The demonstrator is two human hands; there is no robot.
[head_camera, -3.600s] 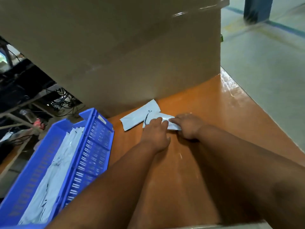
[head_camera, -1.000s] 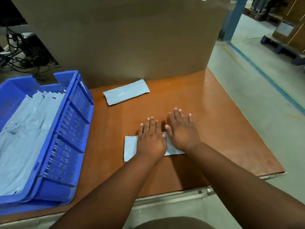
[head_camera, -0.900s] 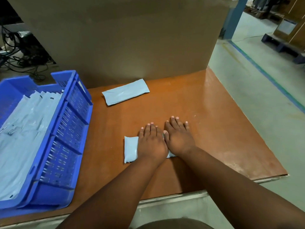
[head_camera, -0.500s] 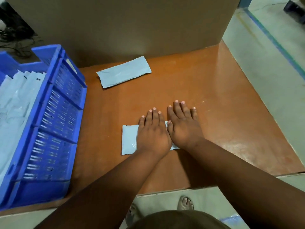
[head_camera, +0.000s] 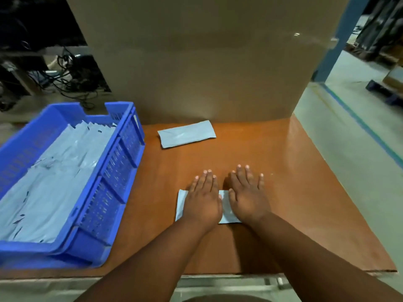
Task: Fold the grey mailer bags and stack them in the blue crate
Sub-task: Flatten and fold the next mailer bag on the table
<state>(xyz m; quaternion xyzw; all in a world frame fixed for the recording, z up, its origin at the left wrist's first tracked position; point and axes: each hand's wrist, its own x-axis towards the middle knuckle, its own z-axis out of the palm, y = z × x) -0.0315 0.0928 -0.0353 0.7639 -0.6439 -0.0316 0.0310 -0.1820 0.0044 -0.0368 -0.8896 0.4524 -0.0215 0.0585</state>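
Head view shows my left hand [head_camera: 204,200] and right hand [head_camera: 248,196] flat, fingers straight, gripping nothing, pressing the folded bag [head_camera: 226,211] at table [head_camera: 305,192] centre, I judge to set its crease, crate [head_camera: 113,171] at nine o'clock.

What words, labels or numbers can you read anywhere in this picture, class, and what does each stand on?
No text can be read.
Bags in the crate: dark marks, too blurred to read.
Box, folded bag and pressed bag: no print shows.
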